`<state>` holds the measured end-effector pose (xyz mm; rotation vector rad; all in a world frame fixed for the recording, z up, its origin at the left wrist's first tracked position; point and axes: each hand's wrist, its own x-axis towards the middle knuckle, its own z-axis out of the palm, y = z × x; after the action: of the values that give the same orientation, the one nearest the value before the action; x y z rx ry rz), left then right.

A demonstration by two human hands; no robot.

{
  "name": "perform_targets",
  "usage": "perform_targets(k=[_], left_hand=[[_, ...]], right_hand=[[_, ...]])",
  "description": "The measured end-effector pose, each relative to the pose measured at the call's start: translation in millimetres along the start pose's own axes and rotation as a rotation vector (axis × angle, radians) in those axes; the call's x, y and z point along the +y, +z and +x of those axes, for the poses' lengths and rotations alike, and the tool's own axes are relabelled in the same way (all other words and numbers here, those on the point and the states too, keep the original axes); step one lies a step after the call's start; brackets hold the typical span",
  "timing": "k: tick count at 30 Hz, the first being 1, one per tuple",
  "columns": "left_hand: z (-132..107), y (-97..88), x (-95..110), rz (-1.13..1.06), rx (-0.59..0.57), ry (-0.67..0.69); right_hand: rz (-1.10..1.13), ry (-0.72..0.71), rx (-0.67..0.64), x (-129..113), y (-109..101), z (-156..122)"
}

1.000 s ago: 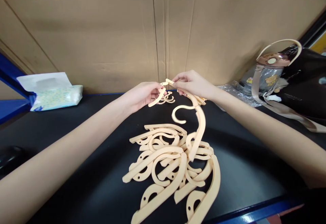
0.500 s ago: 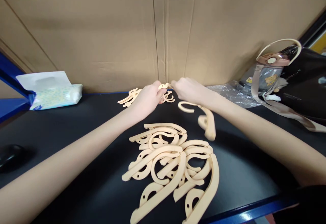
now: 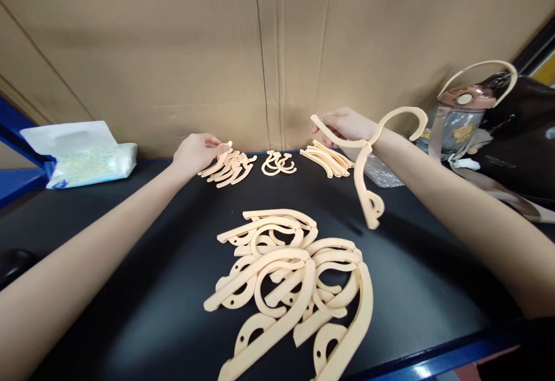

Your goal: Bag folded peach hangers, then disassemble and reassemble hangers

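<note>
My right hand [image 3: 347, 124] is closed round one arm of a beige plastic folding hanger [image 3: 361, 178]. The hanger is partly unfolded: its hook curves up to the right across my wrist, and its other arm hangs down. At the far left, my left hand [image 3: 197, 152] pinches the end of a small curved beige piece [image 3: 229, 145], over a pile of similar curved pieces [image 3: 236, 170]. Loose hooks [image 3: 277, 164] lie in the middle at the back. Long slim arm pieces [image 3: 327, 158] are heaped below my right hand.
Several folded hangers [image 3: 303, 271] lie overlapping at the front of the black table [image 3: 165, 288]. A tissue pack [image 3: 91, 161] stands at the back left, with a black mouse [image 3: 15, 265] nearer. Plastic film [image 3: 384, 170], a strapped bottle [image 3: 463, 124] and a black bag [image 3: 520, 144] are on the right.
My hands have moved apart from the middle, the left to the curved pieces, the right outward and up with the hanger. The hanger has swung open wider. The arm pieces now show.
</note>
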<state>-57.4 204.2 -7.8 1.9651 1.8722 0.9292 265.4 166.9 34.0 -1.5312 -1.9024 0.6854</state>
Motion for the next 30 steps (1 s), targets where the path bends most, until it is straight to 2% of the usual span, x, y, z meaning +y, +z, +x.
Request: perform_targets(k=[3, 5, 7, 8, 10, 12, 14, 15, 16, 18, 22, 25, 28, 30], left_hand=[[-2, 0.3, -3, 0.002, 0.062, -0.015], [-4, 1.6, 2, -0.037, 0.090, -0.023], [-7, 3.6, 14, -0.102, 0.075, -0.025], [-9, 4.6, 22, -0.162, 0.026, -0.030], [-17, 6.0, 41, -0.340, -0.185, -0.055], [-26, 6.0, 60, -0.706, -0.562, -0.189], [-36, 4.8, 76, -0.888, -0.748, -0.272], [-39, 4.0, 81, -0.900, -0.769, -0.300], [-42, 3.2, 84, -0.883, -0.760, -0.317], [-45, 2.8, 86, -0.820, -0.718, -0.330], [-47, 8.3, 79, -0.767, -0.687, -0.269], [-48, 14.2, 76, -0.739, -0.690, -0.177], [-50, 16.5, 77, -0.698, -0.695, -0.101], [-52, 16.1, 79, -0.675, -0.691, -0.071]], right_hand=[[0.221, 0.055, 0.025, -7, -3, -3], [0.215, 0.057, 0.062, -10, -4, -3], [0.232, 0.060, 0.113, -12, -3, -1], [0.271, 0.055, 0.131, -12, -1, 0], [0.445, 0.033, 0.161, -12, 7, 2], [0.686, 0.015, 0.203, -12, 17, 2], [0.819, 0.023, 0.246, -10, 25, 1], [0.807, 0.034, 0.254, -9, 28, 1], [0.742, 0.035, 0.253, -7, 29, 0], [0.463, -0.028, 0.263, -4, 28, -1], [-0.289, -0.339, 0.262, -6, 25, -9], [-0.703, -0.478, 0.180, -16, 33, -21], [-1.000, -0.571, 0.110, -21, 47, -30], [-1.074, -0.617, 0.123, -20, 54, -32]])
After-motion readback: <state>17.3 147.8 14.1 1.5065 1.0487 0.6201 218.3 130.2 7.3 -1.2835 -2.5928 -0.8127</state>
